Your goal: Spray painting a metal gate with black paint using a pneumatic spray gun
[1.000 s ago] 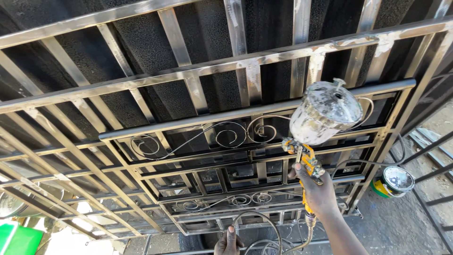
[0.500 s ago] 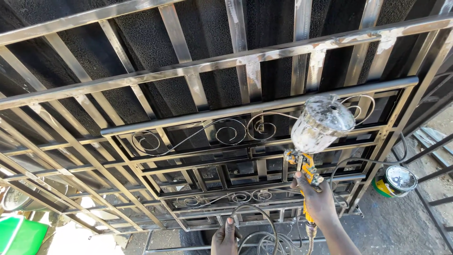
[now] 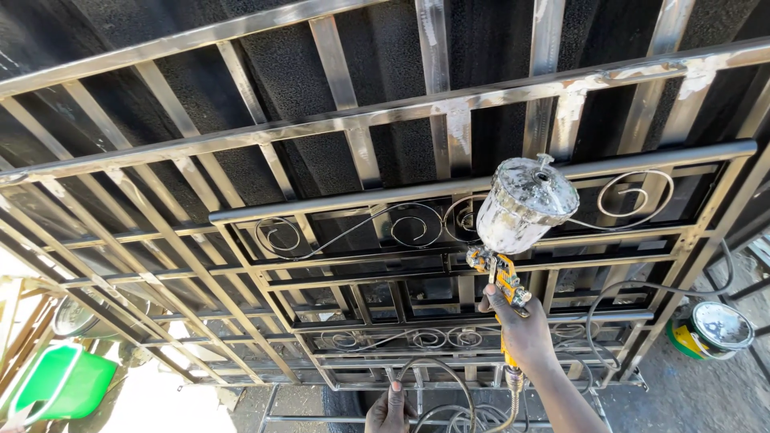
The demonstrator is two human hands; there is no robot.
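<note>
A dark, rough-textured wall fills the background, and against it lean stacked metal gate frames (image 3: 361, 120) of bare, scuffed steel bars. In front of them stands a smaller grille (image 3: 481, 265) with scroll ornaments, its bars dark. The ground below is grey and dusty. A green plastic tub (image 3: 60, 383) sits at the lower left, and an opened paint can (image 3: 716, 329) stands at the lower right, just beside the frames.

The right hand (image 3: 521, 329) is clenched around the yellow grip of a spray gun (image 3: 501, 277), whose paint-spattered cup (image 3: 525, 204) stands above it, in front of the grille's top rail. A hose (image 3: 513, 401) hangs from the gun's base and loops near the ground. The left hand (image 3: 389, 409) is at the bottom edge, gripping a loop of that hose.

Compared with half a second earlier, the gun and cup sit a little lower and further left across the grille, and the left hand remains low by the hose.
</note>
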